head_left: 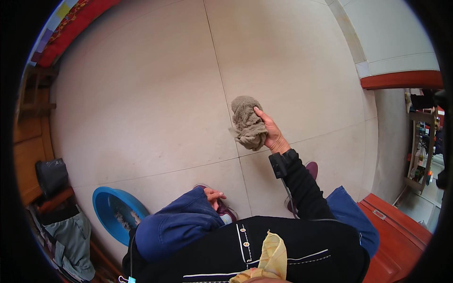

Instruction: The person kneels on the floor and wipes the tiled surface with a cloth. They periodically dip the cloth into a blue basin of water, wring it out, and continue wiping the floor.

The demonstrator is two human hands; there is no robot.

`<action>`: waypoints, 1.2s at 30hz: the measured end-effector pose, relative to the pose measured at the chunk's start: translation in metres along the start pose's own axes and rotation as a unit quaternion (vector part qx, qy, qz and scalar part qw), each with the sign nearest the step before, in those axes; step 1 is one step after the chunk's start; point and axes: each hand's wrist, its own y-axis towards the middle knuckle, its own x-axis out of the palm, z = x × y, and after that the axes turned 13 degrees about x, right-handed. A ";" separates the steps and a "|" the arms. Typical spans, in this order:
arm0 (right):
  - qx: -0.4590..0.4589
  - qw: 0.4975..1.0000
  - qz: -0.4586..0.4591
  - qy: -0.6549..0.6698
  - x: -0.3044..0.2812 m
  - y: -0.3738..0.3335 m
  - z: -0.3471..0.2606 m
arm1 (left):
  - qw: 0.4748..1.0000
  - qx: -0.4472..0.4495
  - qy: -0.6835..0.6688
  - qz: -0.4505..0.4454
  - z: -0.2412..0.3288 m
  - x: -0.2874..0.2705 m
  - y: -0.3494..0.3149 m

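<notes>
A crumpled grey-brown cleaning rag point(248, 121) is gripped in my right hand point(273, 134), thumb on top and the other fingers hidden beneath it. The rag is over the pale tiled floor point(165, 94); I cannot tell whether it touches. My left hand point(214, 195) shows past my left knee, above a dark red shoe point(227, 211). Its fingers are loosely stretched and hold nothing visible. A blue plastic basin point(99, 207) stands on the floor left of my leg, with greyish contents partly seen.
A black bag point(52, 177) and a grey garment point(71, 240) lie by wooden furniture point(30, 141) on the left. A red wooden piece with a metal handle point(396, 240) stands at lower right. Beyond a low wall on the right are shelves point(420, 146).
</notes>
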 end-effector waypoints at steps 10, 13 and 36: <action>0.007 0.994 -0.040 0.099 0.008 -0.002 0.033 | 0.656 0.519 0.420 0.351 0.148 0.016 -0.003; 0.011 0.997 -0.044 0.065 0.013 -0.003 0.038 | 0.598 0.558 0.460 0.345 0.178 0.031 0.003; 0.033 0.997 -0.044 0.057 0.028 -0.014 0.050 | 0.611 0.577 0.370 0.396 0.207 0.027 -0.010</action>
